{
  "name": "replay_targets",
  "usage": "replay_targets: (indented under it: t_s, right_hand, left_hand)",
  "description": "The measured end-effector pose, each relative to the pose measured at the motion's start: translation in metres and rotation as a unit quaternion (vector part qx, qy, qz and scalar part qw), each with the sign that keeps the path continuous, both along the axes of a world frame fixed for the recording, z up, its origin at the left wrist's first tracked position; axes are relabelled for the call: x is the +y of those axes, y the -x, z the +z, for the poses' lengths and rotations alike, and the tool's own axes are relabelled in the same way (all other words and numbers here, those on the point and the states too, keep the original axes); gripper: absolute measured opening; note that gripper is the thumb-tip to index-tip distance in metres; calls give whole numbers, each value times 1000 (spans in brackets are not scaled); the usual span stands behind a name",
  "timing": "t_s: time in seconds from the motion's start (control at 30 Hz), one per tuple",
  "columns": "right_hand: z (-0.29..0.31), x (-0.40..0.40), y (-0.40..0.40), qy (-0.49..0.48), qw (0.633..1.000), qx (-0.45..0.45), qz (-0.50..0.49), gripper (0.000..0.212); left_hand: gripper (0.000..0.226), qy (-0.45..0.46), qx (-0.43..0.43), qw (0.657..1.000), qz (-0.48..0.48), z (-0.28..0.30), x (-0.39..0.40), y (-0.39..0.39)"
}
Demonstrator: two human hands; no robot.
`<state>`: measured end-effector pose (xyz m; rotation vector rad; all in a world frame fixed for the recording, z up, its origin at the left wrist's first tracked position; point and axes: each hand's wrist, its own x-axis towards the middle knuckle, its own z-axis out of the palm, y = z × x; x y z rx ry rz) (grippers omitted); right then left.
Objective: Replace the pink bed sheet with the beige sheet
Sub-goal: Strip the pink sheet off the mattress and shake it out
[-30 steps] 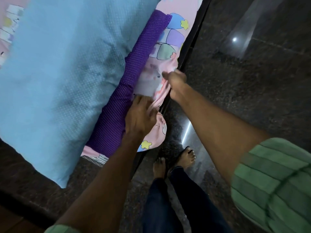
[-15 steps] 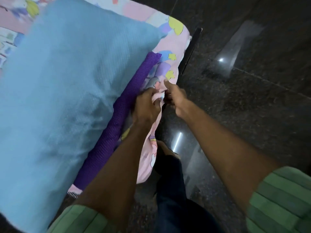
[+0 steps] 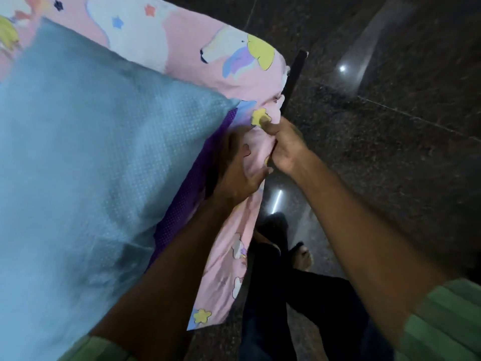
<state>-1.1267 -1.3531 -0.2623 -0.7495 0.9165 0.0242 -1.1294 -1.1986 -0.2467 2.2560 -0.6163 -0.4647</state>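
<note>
Head view: blue pillow [image 3: 86, 165] over pink sheet [image 3: 197, 56], purple layer [image 3: 182, 207].

I see the pink bed sheet [image 3: 208, 40], printed with white cartoon animals and yellow, blue and orange stars, spread across the upper middle of the frame. Its edge is bunched into folds at frame centre, and a loose flap hangs down toward the lower middle, ending in a yellow-star corner.

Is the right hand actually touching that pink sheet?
Touching. In the head view the right hand has its fingers curled round a bunched fold of the pink sheet at the bed's edge, thumb pressed onto a yellow star.
</note>
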Motion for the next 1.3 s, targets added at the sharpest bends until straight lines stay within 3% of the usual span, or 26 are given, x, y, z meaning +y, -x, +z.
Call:
replay_targets:
  t_s: [0.07,0.13,0.23,0.27,0.33,0.37,0.47,0.53,0.6,0.67,0.73,0.87,0.93,1.0,1.07,1.13,1.17,1.23,1.27,1.3]
  right_hand:
    - [7,-10,-2,29,997,-55,49,16]
    - [8,-18,-3,69,991,-67,90,21]
    - [7,-30,-6,74,991,-6,111,17]
    - [6,-33,-10,50,994,36,92,30]
    - [2,-39,-25,-15,996,88,28,49]
    - [5,-41,-37,-38,994,100,-7,49]
    - [3,-53,-75,-44,989,116,-80,29]
    - [20,-63,-89,-76,993,32,-87,23]
    - [52,-74,-99,-123,989,-78,-2,19]
    - [70,-79,-99,-67,976,-134,161,16]
    - [74,-92,-96,-2,950,-143,278,15]
    - [71,-138,-122,-82,969,-80,219,29]
    - [48,-151,-147,12,979,-12,204,54]
    - [29,-154,-168,77,973,26,218,97]
    - [20,-157,-189,107,966,54,230,107]
    - [20,-152,-205,172,930,53,321,82]
    - [16,-150,-210,261,879,46,396,66]
    - [14,-145,-217,477,727,47,491,42]
    - [13,-142,-218,545,675,43,496,37]
    - [12,-140,-221,574,657,30,487,33]
  left_hand:
    - [78,-13,-60,998,29,6,-23,-14]
    - [49,-74,-139,986,47,10,-33,-27]
    - [22,-136,-131,979,71,11,-37,-38]
    - [18,-122,-129,981,72,11,-38,-41]
    - [13,-53,-152,986,49,12,-42,-45]
    - [13,-28,-166,985,36,15,-44,-46]
    - [19,-46,-120,992,0,16,-49,-48]
    - [35,-47,-54,997,33,13,-55,-47]
    - [55,-37,-39,993,105,14,-73,-54]
    - [62,-53,-59,978,193,21,-98,-65]
    - [55,-41,-68,958,276,23,-124,-74]
    - [36,-144,-88,957,236,21,-160,-88]
    - [34,-126,-77,963,226,21,-171,-99]
    - [40,-116,-104,969,192,23,-178,-106]
    - [35,-95,-124,973,168,23,-179,-114]
    - [24,-82,-106,981,140,16,-175,-118]
    - [20,-70,-90,985,132,13,-173,-117]
    - [26,-47,-56,983,170,9,-169,-123]
    - [27,-48,-38,973,221,9,-167,-127]
    - [27,-54,-27,957,284,10,-167,-134]
